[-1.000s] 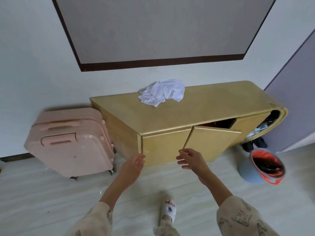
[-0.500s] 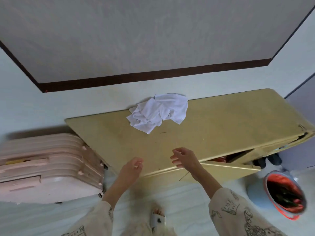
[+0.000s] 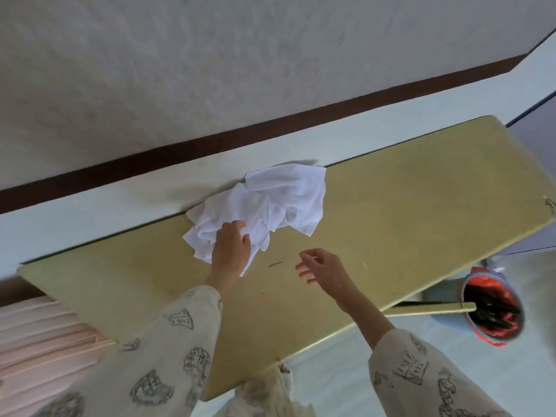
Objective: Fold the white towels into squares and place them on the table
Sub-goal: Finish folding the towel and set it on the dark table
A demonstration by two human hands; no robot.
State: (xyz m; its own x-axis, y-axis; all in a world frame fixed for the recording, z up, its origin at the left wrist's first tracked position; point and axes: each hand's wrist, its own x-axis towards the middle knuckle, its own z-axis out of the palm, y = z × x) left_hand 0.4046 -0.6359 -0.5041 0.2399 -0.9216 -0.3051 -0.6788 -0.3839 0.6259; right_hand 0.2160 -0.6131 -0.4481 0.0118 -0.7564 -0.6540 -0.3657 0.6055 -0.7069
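Both hands moved up from the cabinet front: left hand (image 3: pixel 231 249) now clutches the crumpled white towels (image 3: pixel 264 206) on the table (image 3: pixel 421 206); right hand (image 3: pixel 323 266) hovers, fingers spread. Nothing folded yet.

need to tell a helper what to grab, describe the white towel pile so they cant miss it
Find the long yellow cabinet top set against the wall. At its back edge lies a crumpled white towel pile, with the left hand resting on its near corner. It is the only cloth and the only white thing on that surface.
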